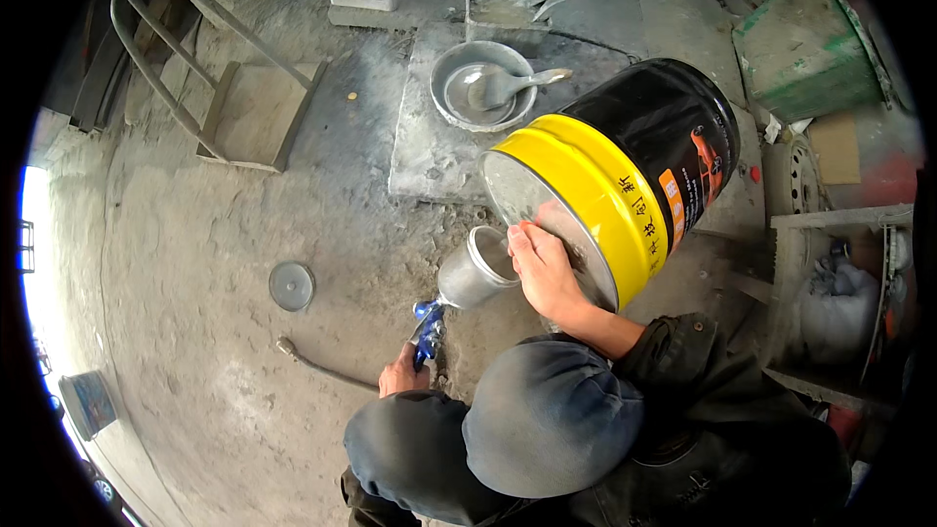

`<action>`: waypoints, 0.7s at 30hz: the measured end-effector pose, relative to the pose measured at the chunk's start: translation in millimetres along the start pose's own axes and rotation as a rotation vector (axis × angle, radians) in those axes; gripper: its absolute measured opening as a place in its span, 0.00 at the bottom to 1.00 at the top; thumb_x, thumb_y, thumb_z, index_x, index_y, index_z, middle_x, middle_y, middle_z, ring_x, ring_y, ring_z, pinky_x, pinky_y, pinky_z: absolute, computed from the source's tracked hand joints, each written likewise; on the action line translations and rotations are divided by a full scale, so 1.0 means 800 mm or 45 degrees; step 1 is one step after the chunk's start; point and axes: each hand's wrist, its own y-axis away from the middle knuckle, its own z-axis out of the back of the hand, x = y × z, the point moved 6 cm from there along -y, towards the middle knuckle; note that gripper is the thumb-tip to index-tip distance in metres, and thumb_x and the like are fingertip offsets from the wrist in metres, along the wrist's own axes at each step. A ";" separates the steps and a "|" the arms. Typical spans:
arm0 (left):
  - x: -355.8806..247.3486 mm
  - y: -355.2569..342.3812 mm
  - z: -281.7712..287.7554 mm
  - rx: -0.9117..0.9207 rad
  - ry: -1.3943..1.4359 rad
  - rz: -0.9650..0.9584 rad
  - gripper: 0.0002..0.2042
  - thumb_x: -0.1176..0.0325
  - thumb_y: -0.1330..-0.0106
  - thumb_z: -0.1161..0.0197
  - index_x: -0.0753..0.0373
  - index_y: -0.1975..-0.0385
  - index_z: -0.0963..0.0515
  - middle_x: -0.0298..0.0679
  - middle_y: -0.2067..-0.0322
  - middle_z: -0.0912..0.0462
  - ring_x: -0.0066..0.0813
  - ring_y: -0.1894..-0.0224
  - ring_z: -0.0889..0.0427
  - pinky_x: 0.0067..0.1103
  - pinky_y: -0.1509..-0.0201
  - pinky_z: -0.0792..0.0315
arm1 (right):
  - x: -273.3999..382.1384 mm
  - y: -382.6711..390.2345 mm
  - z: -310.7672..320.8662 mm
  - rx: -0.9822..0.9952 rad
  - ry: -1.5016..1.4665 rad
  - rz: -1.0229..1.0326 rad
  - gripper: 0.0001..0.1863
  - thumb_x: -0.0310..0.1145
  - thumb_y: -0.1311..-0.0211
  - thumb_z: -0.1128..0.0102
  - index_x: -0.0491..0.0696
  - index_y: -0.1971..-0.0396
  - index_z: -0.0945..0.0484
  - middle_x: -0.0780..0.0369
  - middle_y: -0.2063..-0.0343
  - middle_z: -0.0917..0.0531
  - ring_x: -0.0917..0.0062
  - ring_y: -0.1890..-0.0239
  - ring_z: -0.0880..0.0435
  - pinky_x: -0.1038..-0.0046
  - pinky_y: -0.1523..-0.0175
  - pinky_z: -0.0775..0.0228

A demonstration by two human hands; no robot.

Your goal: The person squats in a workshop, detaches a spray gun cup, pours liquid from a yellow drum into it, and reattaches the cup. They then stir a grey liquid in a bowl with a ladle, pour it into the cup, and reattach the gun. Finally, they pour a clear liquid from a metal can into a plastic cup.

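My left hand (pixel 403 373) is closed round the handle of a blue spray gun (pixel 427 332), low between my knees. Its silver metal cup (pixel 467 278) sits on top, uncovered and tilted with its mouth toward the drum. A large black and yellow metal drum (pixel 610 185) is tipped over toward the cup, its top facing me. Against that top, my right hand (pixel 549 278) has its fingers closed by a small orange-red part near the cup's mouth. Whether liquid is flowing cannot be seen. On the floor to the left lies a round metal lid (pixel 292 286).
A bowl (pixel 449 117) with a ladle (pixel 498 88) stands on a pale slab behind the drum. An air hose (pixel 337 371) runs along the floor toward my left hand. A metal hand cart (pixel 259 117) is far left, a green bin (pixel 805 49) far right, and a shelf (pixel 830 224) at right.
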 end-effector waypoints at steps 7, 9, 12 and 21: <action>0.003 0.000 -0.002 0.015 0.020 -0.019 0.14 0.69 0.48 0.43 0.58 0.60 0.29 0.54 0.71 0.19 0.58 0.64 0.20 0.44 0.60 0.28 | -0.002 -0.002 -0.002 -0.020 0.074 0.035 0.20 0.40 0.28 0.57 0.41 0.76 0.29 0.61 0.85 0.31 0.77 0.80 0.31 0.71 0.71 0.38; 0.007 -0.002 -0.006 -0.006 0.018 -0.018 0.14 0.68 0.48 0.43 0.55 0.60 0.27 0.53 0.72 0.19 0.57 0.65 0.20 0.44 0.61 0.28 | 0.000 -0.002 -0.002 -0.014 0.072 0.030 0.20 0.40 0.28 0.57 0.41 0.76 0.29 0.60 0.85 0.31 0.77 0.80 0.31 0.71 0.71 0.38; 0.009 -0.002 -0.008 -0.013 0.020 -0.015 0.14 0.67 0.49 0.43 0.54 0.60 0.27 0.53 0.73 0.19 0.57 0.65 0.20 0.44 0.61 0.28 | 0.001 0.000 -0.003 -0.019 0.075 0.024 0.20 0.40 0.28 0.57 0.41 0.76 0.30 0.60 0.85 0.31 0.77 0.80 0.31 0.71 0.71 0.38; 0.009 0.000 -0.009 -0.010 -0.008 -0.006 0.14 0.67 0.49 0.42 0.55 0.60 0.28 0.52 0.73 0.19 0.57 0.66 0.20 0.45 0.61 0.28 | -0.004 0.000 -0.008 -0.008 0.083 -0.009 0.19 0.39 0.28 0.56 0.41 0.76 0.30 0.61 0.83 0.29 0.76 0.78 0.30 0.71 0.70 0.38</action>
